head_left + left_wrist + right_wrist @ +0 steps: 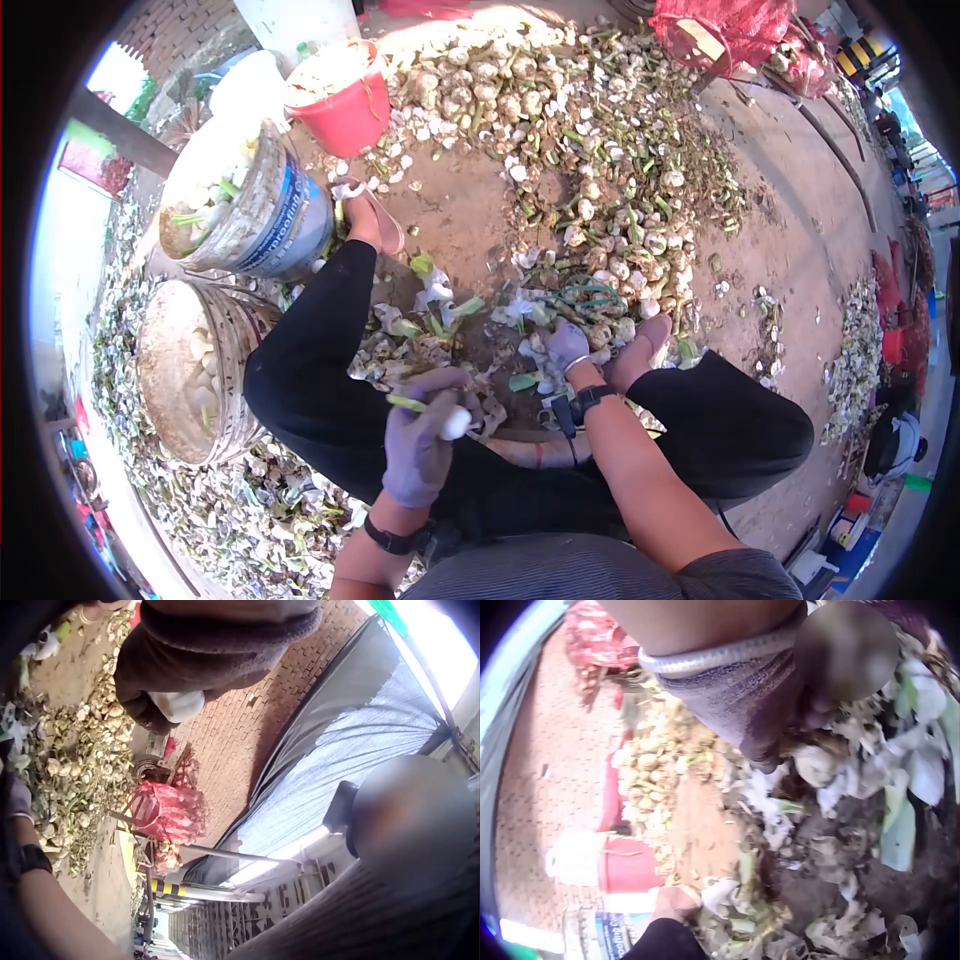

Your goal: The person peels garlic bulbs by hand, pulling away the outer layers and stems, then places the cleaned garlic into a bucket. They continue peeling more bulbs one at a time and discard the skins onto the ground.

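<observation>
My gloved left hand (420, 440) is raised over my lap and grips a trimmed garlic bulb (456, 423), white and smooth, with a short green stem sticking out at the other side. In the left wrist view the white bulb (178, 706) shows between the gloved fingers. Low at the edge of the garlic heap, beside my foot, is my gloved right hand (567, 345). In the right wrist view its bent fingertips are right at a dirty garlic bulb (817, 765); I cannot tell whether they hold it. Peeled skins and leaves (900, 825) lie around that bulb.
A large heap of unpeeled garlic (510, 90) spreads ahead. On the left stand a blue-labelled bucket (285, 225) of garlic, another bucket (225, 400) with bulbs inside, and a red bucket (345, 115). Red mesh sacks (725, 30) sit at the far right. Skins litter the ground.
</observation>
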`<state>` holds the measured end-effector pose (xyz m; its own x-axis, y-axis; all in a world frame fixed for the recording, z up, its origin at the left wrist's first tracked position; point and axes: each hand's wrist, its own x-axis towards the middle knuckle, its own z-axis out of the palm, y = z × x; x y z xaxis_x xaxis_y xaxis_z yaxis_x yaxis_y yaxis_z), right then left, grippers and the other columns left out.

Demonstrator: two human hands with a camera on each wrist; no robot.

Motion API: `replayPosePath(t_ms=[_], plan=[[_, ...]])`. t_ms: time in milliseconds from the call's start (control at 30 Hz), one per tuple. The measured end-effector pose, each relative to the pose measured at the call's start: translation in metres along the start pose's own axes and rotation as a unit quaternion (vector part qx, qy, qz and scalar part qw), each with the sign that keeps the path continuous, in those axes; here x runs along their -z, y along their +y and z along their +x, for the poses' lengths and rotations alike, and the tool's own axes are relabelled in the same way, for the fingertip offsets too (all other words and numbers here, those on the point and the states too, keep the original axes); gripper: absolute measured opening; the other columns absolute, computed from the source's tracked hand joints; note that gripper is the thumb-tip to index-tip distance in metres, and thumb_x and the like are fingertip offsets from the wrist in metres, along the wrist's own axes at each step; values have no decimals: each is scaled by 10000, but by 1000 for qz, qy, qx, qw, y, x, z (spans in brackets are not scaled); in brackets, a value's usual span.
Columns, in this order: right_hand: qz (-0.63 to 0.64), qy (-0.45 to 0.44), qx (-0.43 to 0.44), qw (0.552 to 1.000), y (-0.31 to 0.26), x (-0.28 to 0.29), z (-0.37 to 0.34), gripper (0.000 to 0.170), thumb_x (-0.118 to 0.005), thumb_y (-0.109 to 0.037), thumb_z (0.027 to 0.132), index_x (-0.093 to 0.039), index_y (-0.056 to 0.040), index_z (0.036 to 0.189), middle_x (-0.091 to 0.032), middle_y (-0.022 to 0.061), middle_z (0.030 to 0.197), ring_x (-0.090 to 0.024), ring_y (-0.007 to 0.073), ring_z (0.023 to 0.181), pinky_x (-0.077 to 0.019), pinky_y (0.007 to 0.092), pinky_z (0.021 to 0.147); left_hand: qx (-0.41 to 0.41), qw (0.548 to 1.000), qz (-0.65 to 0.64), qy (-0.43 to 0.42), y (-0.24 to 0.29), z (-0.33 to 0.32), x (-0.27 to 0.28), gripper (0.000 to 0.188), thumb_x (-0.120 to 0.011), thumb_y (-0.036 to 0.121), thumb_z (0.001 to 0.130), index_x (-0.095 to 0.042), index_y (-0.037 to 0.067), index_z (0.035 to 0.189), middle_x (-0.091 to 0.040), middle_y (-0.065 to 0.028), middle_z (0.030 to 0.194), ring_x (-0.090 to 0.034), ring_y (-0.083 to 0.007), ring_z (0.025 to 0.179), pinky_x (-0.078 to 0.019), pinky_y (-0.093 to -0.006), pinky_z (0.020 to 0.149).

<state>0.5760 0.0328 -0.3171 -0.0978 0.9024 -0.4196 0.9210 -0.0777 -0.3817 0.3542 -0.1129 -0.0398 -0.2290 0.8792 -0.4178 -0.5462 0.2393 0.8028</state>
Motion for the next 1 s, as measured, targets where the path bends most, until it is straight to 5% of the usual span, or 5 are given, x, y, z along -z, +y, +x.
replayPosePath(t_ms=[267,400,600,733,1000], plan=[[598,-242,15,764,-107,177,-154,317,-645,-328,932,-592,-62,1098,-579,-26,733,-490,38,529,-351,181,430,-263,859,435,-54,-29,-7,-27,643,-798,61,715,-504,58,1287,-547,-174,1172,-644,-198,741,-518,-330,769],[701,-161,73,691,-125,188,-201,387,-603,-376,956,-575,-34,1135,-612,21,904,-574,78,789,-495,240,682,-444,735,505,-90,-14,-20,-46,639,-837,96,641,-549,70,1212,-555,-186,1129,-619,-299,888,-520,-369,763],[424,-18,375,824,-110,216,-237,329,-581,-317,977,-560,-25,1128,-614,36,1008,-570,88,896,-491,261,779,-454,771,428,-129,-12,-41,-40,546,-826,94,648,-583,57,1136,-588,-150,1080,-619,-302,939,-522,-363,811],[574,-288,151,752,-94,229,-245,307,-608,-270,964,-550,-33,1151,-614,22,980,-567,72,869,-482,236,743,-362,868,314,-130,-19,-50,-39,561,-854,141,664,-550,3,1114,-601,-104,988,-622,-211,876,-507,-313,788],[587,-169,138,780,-100,229,-290,375,-641,-173,938,-510,-6,1247,-604,31,1073,-567,83,903,-492,236,719,-392,846,310,-185,-12,-59,-48,570,-830,114,672,-528,17,1146,-597,-145,1047,-607,-216,892,-517,-333,758]])
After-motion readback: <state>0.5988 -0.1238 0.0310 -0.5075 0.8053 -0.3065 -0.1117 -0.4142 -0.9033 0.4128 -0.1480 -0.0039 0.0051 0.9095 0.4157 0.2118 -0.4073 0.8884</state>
